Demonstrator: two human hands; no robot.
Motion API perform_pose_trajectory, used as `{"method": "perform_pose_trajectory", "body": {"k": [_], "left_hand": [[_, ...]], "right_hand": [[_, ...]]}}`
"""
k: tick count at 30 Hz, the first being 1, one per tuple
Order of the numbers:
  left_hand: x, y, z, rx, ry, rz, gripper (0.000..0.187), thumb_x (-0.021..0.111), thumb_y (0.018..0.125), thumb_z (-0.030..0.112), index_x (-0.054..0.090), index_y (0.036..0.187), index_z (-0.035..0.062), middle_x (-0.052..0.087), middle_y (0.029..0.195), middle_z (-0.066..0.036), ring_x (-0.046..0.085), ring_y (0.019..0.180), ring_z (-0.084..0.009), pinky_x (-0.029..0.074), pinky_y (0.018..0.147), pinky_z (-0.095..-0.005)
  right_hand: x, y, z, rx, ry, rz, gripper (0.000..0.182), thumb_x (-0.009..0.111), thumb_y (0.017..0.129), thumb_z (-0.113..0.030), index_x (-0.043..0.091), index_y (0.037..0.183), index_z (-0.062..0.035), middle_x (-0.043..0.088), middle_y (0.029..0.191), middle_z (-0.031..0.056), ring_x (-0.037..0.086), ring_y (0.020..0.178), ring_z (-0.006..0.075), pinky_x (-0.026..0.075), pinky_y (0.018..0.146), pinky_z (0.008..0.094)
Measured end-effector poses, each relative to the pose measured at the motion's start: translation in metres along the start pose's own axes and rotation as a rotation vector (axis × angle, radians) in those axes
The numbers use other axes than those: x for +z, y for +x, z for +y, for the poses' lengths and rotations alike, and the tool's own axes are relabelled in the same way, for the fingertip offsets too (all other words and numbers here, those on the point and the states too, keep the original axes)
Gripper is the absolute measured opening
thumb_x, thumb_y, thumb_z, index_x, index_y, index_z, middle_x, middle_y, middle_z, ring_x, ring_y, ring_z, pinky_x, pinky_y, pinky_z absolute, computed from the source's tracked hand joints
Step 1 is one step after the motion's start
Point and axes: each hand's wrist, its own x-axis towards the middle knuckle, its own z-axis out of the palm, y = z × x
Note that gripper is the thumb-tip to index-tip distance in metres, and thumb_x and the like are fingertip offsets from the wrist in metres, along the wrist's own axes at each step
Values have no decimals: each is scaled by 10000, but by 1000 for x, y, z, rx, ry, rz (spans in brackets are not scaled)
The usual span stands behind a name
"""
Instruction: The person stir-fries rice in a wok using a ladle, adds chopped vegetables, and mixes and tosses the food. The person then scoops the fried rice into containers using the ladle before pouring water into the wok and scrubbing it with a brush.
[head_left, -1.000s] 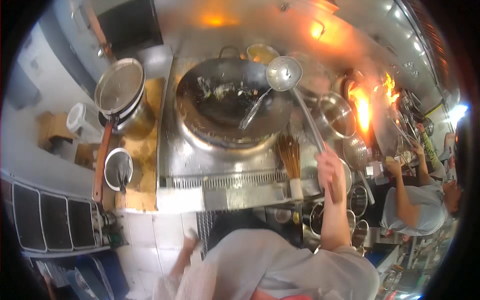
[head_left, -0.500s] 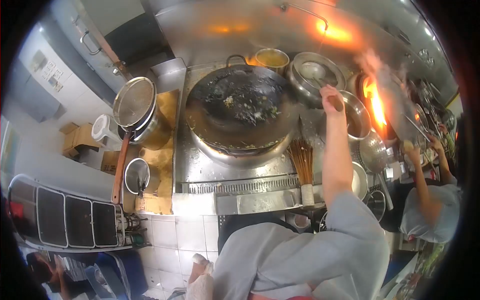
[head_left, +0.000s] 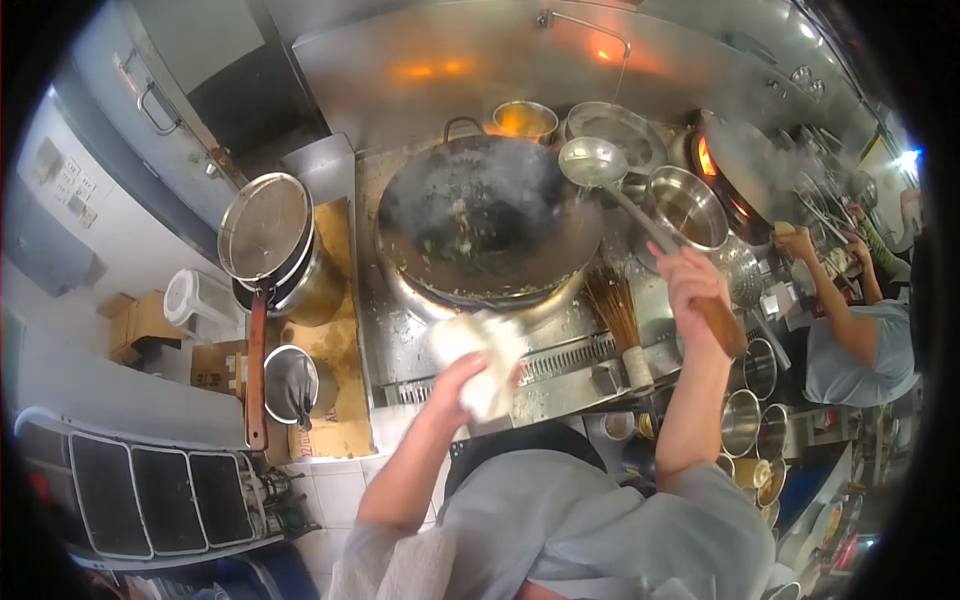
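Observation:
A white cloth [head_left: 492, 362] is bunched in my left hand [head_left: 458, 388], just in front of the wok's near edge. My right hand [head_left: 692, 290] grips the wooden-ended handle of a metal ladle [head_left: 594, 163]. The ladle's bowl is raised beside the wok's right edge, near a metal pot [head_left: 686, 208]. Steam rises from the dark wok [head_left: 490, 220], which has small bits of food in it. A bamboo brush [head_left: 620, 325] lies to the right of the wok.
On the left, a round strainer [head_left: 266, 228] rests on a tall pot above cardboard, with a small metal pot [head_left: 284, 382] nearby. A thin tap [head_left: 590, 28] hangs at the back. A co-worker [head_left: 858, 345] stands at the right near a flaming burner [head_left: 706, 155].
My left hand has come up from below toward the wok, holding the cloth. My right hand has moved down and right, and the ladle is lifted out of the back basin. The flame at right is smaller.

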Motion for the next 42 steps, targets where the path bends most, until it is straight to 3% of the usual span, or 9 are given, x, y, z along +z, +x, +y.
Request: {"method": "perform_pose_trajectory", "body": {"k": [6,8,9,11,16,23,30,35,42], "left_hand": [[66,84,-22,-176,-558,-107,441,481,850,409,542,1139,81,579,1115,-120,529,1069,-300,337,1018,-497],[59,101,-22,-231,-635,-376,421,442,857,465,593,1063,130,608,1020,-100,546,972,-267,392,918,-464],[64,91,-17,-151,-696,-29,451,443,859,469,576,1101,112,586,1067,-132,526,1007,-266,389,914,-461],[67,73,8,-82,-751,-116,417,533,836,317,502,1150,44,512,1130,-126,496,1005,-231,419,851,-388],[15,81,60,-203,-1381,-70,326,534,822,104,426,1112,3,435,978,-78,471,906,-175,437,781,-307],[42,67,61,-220,-1114,72,325,565,814,133,438,1076,-12,405,940,-74,450,831,-161,437,695,-289],[45,14,62,-90,-1291,71,334,596,806,162,451,1041,-27,375,902,-69,429,757,-147,437,610,-271],[62,-13,47,87,-1423,-26,346,618,801,183,460,1015,-38,354,874,-66,414,704,-137,438,549,-259],[25,-15,37,189,-1296,-63,249,574,843,257,553,948,31,435,776,-57,405,626,-114,407,462,-206]], "right_hand": [[-57,-1,44,153,102,97,268,418,956,-120,439,1106,100,412,710,23,452,520,79,416,445,236],[-55,-1,80,-199,-1085,322,395,499,945,-321,558,1023,62,608,830,88,603,672,154,495,567,244],[-61,-2,64,-96,-1118,255,449,492,934,-387,590,1008,45,635,858,110,627,709,182,516,603,283],[-81,-5,17,75,-1278,82,505,465,933,-450,631,1002,22,661,880,138,650,765,216,537,646,309],[-181,-52,-82,-68,-2749,950,572,526,874,-451,509,1222,3,609,931,251,616,891,367,496,795,422],[-229,-75,-97,-78,-2297,1043,799,646,721,-311,322,1380,2,504,1205,266,553,1053,362,448,898,389],[-85,-105,-40,-445,-1440,550,801,789,676,-138,387,1361,-32,510,1259,85,450,1179,173,360,989,304],[1,25,-44,-412,-2304,-68,808,748,750,-182,306,1422,-100,365,1431,81,371,1260,160,310,1035,323],[-54,207,-4,576,-3115,-110,605,652,778,-216,448,1340,-124,546,1266,141,543,1129,277,432,927,323]]}}
